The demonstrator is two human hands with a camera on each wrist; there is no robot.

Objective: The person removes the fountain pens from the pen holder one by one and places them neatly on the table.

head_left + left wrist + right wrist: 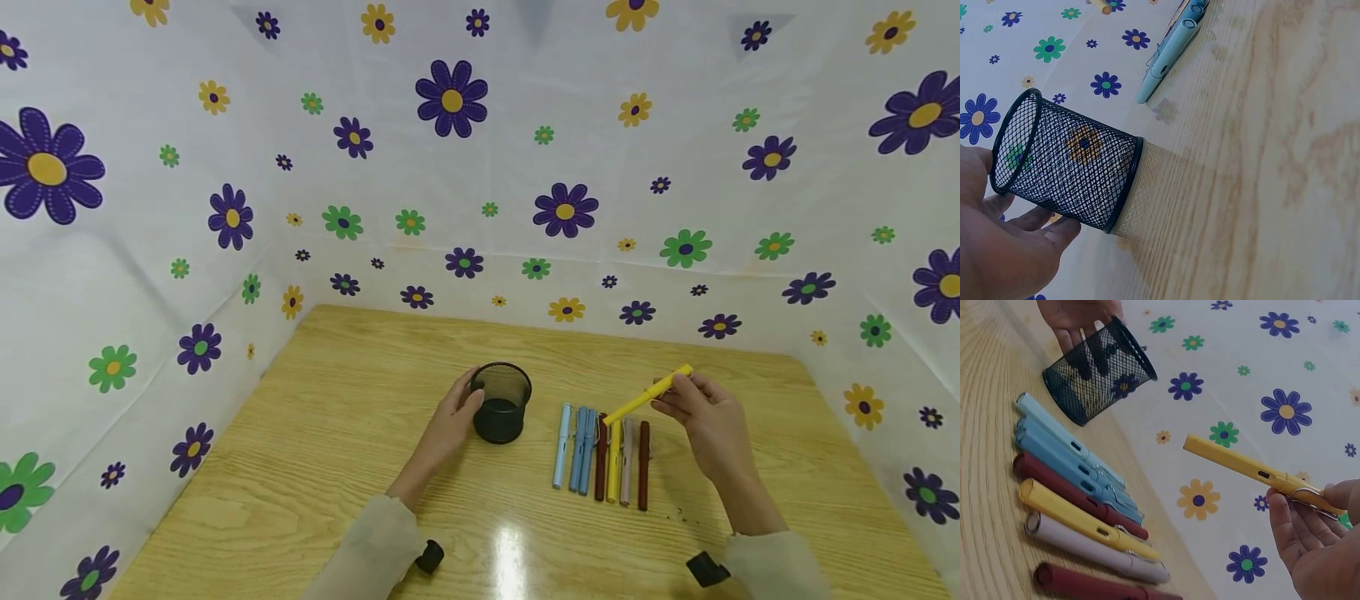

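Note:
A black mesh pen cup [501, 423] stands upright on the wooden table. My left hand [448, 421] holds it from the left, thumb near the rim and fingers along the mesh. In my right hand [711, 425], thumb and fingers pinch a yellow pen [647, 397] by its clip end. That pen is raised and tilted, its free end pointing left over a row of pens. From left to right lie a light blue pen [562, 446], two blue pens [577, 450], a dark red pen [601, 471], another yellow pen [614, 471], a pale lilac pen [627, 467] and another dark red pen [644, 467].
White cloth walls [510, 158] printed with flowers enclose the table [337, 400] at the back and both sides. Small dark specks [681, 515] dot the wood right of the row. Black wrist straps [430, 556] show below both sleeves.

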